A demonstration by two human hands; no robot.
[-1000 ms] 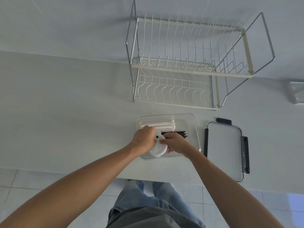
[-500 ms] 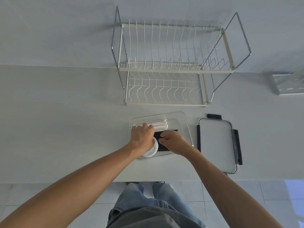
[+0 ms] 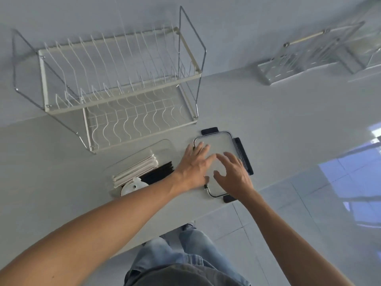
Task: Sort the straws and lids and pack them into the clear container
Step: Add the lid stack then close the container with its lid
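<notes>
The clear container (image 3: 162, 144) sits on the white counter, holding a bundle of white straws (image 3: 135, 169), black straws (image 3: 159, 174) beside them and white round lids (image 3: 134, 185) at its near end. To its right lies the container's clear cover (image 3: 223, 141) with black clips. My left hand (image 3: 194, 165) is spread flat over the cover's left side, fingers straight. My right hand (image 3: 233, 175) hovers over or touches the cover's near right part with fingers spread; neither hand holds anything.
A two-tier white wire dish rack (image 3: 115, 89) stands behind the container against the wall. A second metal rack (image 3: 309, 56) stands at the far right. The counter's front edge runs just below the cover, with tiled floor beyond.
Both hands left the lids in the container and moved right onto the cover. The view swung and tilted, so the rack now appears at the left.
</notes>
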